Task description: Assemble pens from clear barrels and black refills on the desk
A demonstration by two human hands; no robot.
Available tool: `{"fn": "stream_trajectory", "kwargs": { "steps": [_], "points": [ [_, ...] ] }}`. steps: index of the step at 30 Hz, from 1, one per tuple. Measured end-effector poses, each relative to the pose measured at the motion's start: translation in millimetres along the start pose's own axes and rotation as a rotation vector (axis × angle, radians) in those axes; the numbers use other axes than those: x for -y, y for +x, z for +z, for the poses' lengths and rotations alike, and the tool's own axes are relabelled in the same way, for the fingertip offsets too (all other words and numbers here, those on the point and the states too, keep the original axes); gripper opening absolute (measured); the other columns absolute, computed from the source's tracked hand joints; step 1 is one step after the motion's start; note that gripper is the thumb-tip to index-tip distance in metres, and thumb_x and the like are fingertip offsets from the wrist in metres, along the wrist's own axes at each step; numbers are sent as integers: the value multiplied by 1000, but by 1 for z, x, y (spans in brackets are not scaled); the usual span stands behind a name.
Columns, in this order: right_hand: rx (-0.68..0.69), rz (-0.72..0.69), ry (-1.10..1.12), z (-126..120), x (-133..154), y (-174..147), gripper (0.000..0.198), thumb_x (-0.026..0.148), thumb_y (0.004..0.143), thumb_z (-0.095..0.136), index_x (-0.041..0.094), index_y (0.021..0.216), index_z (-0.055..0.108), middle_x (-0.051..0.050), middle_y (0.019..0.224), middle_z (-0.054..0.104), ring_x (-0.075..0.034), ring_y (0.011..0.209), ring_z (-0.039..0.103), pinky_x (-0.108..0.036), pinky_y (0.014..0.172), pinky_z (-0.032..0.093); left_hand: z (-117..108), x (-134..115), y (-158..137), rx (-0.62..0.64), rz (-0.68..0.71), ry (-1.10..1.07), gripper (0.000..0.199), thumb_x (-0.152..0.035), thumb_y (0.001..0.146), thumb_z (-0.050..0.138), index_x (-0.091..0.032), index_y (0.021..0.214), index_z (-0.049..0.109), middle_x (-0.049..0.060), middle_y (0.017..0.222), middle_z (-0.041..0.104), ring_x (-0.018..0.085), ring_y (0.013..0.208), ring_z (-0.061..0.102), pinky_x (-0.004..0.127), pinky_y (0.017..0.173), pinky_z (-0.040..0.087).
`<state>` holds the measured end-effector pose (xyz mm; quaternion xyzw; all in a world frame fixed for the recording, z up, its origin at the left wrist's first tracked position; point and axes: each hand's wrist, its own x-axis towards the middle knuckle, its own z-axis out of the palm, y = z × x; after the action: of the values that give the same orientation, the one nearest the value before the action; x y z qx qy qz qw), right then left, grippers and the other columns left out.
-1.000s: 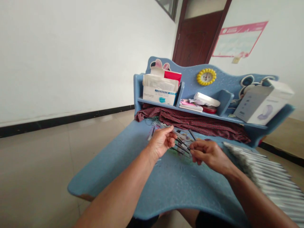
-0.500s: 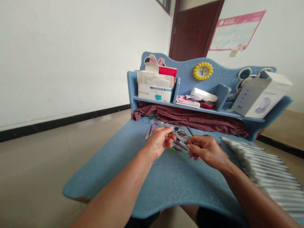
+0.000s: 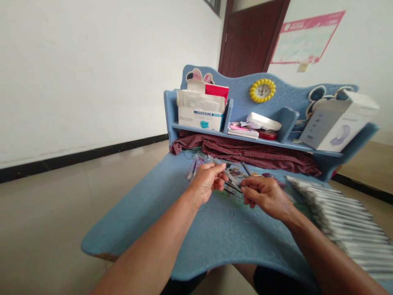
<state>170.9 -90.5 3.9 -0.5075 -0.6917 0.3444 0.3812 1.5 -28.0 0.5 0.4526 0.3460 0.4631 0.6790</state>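
A slim stick, pale and translucent along its length with a dark end (image 3: pixel 232 180), slants between my two hands. My left hand (image 3: pixel 210 182) is closed around its upper-left part, with the thumb on top. The fingertips of my right hand (image 3: pixel 260 192) pinch the lower-right end; they hide the tip. Beneath the hands, several dark thin sticks (image 3: pixel 229 191) and clear strips lie on the blue desk (image 3: pixel 147 217). Another dark stick in a clear sleeve (image 3: pixel 192 170) lies left of my left hand. The stick's exact kind is too small to make out.
A large bundle of silvery-white sticks (image 3: pixel 353 229) lies on the desk's right side. Behind the hands runs a folded checked cloth (image 3: pixel 245 153). The raised shelf holds a mask box (image 3: pixel 199 116), papers (image 3: pixel 242 131) and a white carton (image 3: pixel 337 123).
The hands stay nearly in place, with my right hand shifted very slightly left. The stick is still held between them. The view has tilted a little.
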Motion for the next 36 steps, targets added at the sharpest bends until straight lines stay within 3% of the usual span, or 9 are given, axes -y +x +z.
{"fn": "stream_trajectory", "kwargs": {
  "steps": [4,10,18,26,29,36],
  "points": [
    [-3,-47,-94,0,-3,-1,20,28,81,48,14,82,61,0,54,58,-10,45,52,-21,44,41,2,0,-1,-28,25,39,21,-27,78,59,-13,63,52,3,55,60,6,32,45,19,34,35],
    [-104,-242,-498,5,-4,-3,20,23,83,44,17,81,64,-1,60,59,-12,52,51,-24,53,38,4,-1,-3,-113,16,63,21,-25,77,59,-14,62,51,2,52,58,6,31,44,19,33,34],
    [-195,-213,-331,15,-14,-2,20,29,84,47,18,89,63,-2,68,64,-13,56,58,-24,54,44,4,-1,-3,-127,20,27,19,-25,77,60,-14,64,51,1,51,59,6,32,45,18,34,37],
    [-225,-217,-402,17,-15,-2,20,30,85,46,18,86,62,-1,61,61,-14,56,58,-26,59,45,5,-1,-2,-118,23,46,19,-22,79,57,-13,64,50,2,52,59,6,32,46,19,33,38],
    [-192,-187,-320,16,-12,-3,21,31,86,45,18,85,61,-2,64,62,-14,58,59,-26,59,45,5,-2,-3,-108,38,47,19,-22,79,57,-13,63,50,2,53,59,6,32,46,19,34,38],
    [-33,25,260,17,-9,0,29,42,84,49,15,76,56,-4,63,65,-13,47,59,-26,50,47,4,-3,-4,-17,96,62,15,-21,79,57,-12,67,53,3,56,60,7,35,48,20,36,42]
  ]
}}
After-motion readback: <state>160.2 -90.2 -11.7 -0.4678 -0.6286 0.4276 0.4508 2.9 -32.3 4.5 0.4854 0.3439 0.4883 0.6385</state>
